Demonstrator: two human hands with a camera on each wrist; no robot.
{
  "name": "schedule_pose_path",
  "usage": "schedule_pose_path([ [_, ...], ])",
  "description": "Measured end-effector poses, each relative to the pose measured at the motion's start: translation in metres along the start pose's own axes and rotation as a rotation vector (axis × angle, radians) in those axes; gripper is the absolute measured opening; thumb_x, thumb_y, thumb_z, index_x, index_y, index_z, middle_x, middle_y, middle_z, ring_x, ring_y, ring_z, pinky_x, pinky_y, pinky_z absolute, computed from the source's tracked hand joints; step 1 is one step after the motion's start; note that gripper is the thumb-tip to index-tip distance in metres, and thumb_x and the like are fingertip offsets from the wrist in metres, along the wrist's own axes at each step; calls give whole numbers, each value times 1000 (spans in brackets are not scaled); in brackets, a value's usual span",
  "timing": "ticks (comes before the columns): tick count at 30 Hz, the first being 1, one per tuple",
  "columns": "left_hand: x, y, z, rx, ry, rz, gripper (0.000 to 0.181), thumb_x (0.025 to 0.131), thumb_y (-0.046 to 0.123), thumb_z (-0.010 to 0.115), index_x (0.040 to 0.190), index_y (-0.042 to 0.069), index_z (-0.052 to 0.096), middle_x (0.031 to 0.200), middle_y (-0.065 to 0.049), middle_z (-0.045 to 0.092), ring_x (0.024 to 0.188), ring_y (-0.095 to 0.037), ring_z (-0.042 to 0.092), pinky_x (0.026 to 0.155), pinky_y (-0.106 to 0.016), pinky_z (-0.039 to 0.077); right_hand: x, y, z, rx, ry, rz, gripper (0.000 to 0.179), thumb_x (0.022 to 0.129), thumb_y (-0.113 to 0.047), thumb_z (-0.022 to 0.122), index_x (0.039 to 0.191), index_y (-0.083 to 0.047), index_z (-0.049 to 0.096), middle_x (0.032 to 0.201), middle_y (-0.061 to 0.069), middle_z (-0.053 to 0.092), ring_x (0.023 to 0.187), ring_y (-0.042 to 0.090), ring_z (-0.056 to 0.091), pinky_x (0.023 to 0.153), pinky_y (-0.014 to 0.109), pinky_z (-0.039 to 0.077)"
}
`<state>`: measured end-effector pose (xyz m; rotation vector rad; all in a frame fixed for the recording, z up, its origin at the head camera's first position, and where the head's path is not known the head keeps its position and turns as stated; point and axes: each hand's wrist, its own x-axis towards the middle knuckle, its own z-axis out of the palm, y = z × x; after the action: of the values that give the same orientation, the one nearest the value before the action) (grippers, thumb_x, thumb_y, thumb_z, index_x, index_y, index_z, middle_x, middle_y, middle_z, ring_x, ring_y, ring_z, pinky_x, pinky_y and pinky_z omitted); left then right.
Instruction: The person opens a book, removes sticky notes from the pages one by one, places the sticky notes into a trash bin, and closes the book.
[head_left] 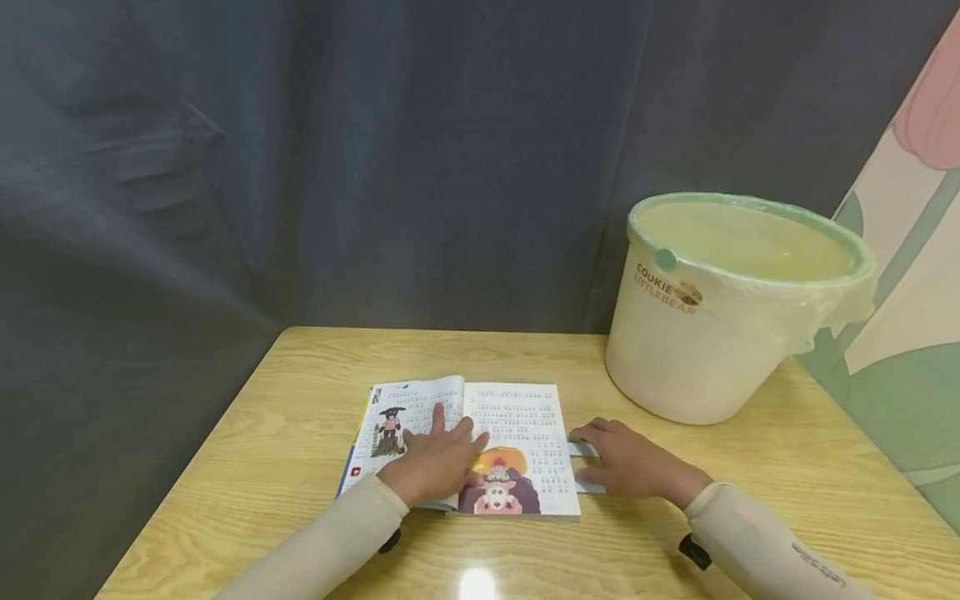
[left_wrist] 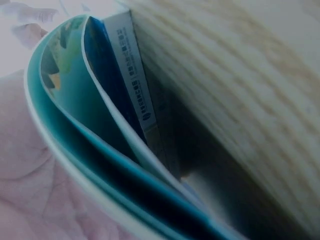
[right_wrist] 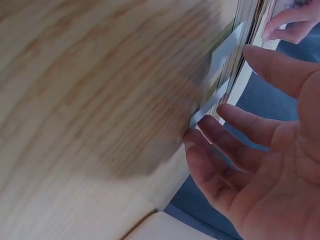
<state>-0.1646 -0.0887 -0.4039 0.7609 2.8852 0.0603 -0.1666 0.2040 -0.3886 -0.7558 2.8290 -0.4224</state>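
An open picture book [head_left: 517, 408] lies on the table, text and cartoon animals on its pages. My left hand [head_left: 435, 462] rests over the inner part of the left page, fingers spread across the fold. In the left wrist view, curled page edges [left_wrist: 115, 135] bulge beside the palm [left_wrist: 30, 165]. Two pale blue-grey strips [head_left: 583, 449] stick out from the book's right edge. Beside them is my right hand [head_left: 626, 460], its fingers loosely bent. In the right wrist view, fingertips are right at the end of the lower strip [right_wrist: 210, 104], with the upper strip [right_wrist: 226, 50] near the thumb.
A large whitish bucket [head_left: 690, 333] with a green rim stands at the table's back right. Behind the wooden table [head_left: 300, 375] hangs a dark curtain [head_left: 450, 167]. A patterned cloth [head_left: 915, 292] is on the right.
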Motion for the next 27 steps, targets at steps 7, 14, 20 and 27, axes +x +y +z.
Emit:
schedule_pose_path([
  [7,3,1,-3,3,2,1,60,95,46,61,150,27,46,155,-7,41,145,-58,20,87,-83,40,8,4,0,-20,-2,33,46,91,-28,71,130,-6,60,122,11,63,113,31,59,98,52,50],
  [14,1,0,-2,7,-12,-5,61,94,47,61,150,27,46,155,-6,41,146,-57,20,86,-84,40,12,11,8,11,28,-1,42,88,-25,75,123,-5,63,113,7,61,102,24,55,90,45,50],
  [20,2,0,-4,11,2,-4,60,94,47,61,149,27,46,155,-7,42,145,-57,21,86,-83,40,16,10,6,0,-9,40,42,87,-25,76,123,-8,61,112,8,63,103,23,57,91,46,51],
  [27,0,1,-3,-8,-21,-13,61,95,46,61,150,27,45,156,-7,40,146,-57,19,88,-84,38,17,8,9,64,-27,83,38,89,-25,74,121,-9,61,109,6,62,99,20,57,91,46,51],
])
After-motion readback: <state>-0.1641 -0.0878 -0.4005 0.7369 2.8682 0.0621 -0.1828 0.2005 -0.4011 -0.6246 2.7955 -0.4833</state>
